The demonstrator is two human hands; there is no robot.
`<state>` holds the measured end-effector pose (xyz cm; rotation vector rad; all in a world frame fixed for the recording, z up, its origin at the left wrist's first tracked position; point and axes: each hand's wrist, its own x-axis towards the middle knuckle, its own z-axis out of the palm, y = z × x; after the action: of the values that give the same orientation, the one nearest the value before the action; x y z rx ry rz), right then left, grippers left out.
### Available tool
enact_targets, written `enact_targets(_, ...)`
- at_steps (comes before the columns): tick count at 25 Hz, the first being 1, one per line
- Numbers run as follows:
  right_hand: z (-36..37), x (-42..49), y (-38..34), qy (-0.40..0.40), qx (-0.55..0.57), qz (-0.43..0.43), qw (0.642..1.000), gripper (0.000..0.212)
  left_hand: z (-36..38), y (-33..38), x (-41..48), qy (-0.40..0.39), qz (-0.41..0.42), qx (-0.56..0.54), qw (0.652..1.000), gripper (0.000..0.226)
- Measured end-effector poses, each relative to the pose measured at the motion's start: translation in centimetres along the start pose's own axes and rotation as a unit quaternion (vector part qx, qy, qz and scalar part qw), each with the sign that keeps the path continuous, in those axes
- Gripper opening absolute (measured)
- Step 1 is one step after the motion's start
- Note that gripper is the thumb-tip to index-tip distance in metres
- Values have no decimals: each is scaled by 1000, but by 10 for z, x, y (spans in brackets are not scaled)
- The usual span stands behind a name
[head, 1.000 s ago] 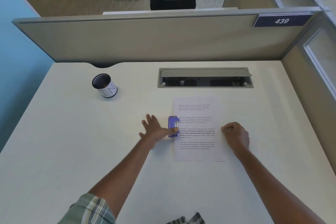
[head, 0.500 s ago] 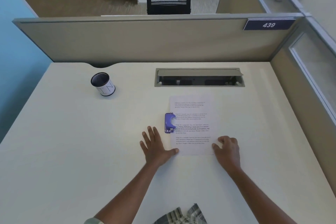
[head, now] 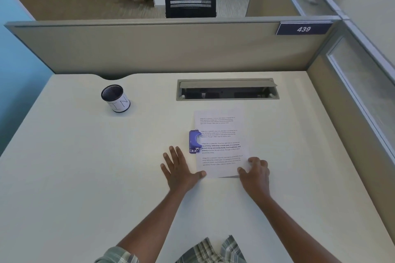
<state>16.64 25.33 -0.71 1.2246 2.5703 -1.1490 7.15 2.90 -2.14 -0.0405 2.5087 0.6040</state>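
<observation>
While pinching the paper with curled right hand fingers (left hand splayed flat), risks tearing it in the hole punch.

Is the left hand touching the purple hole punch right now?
No, the left hand lies flat on the desk, thumb at the paper's near corner, apart from the purple hole punch.

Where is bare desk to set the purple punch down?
Free: white desk left of the left hand, nearer than the black mesh pen cup; also right of the right hand. Crowded between the hands: white printed paper sheet, purple plastic hole punch.
</observation>
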Motion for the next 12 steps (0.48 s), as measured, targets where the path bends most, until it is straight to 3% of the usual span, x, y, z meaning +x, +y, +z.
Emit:
enact_targets(7, 0, 17, -9, -6, 77, 30, 997, 77, 1, -1, 1, 6, 2, 7, 1000, 149)
enact_targets(12, -12, 48, -18, -29, 118, 47, 991, 36, 3, -2, 3, 10, 2, 11, 1000, 149)
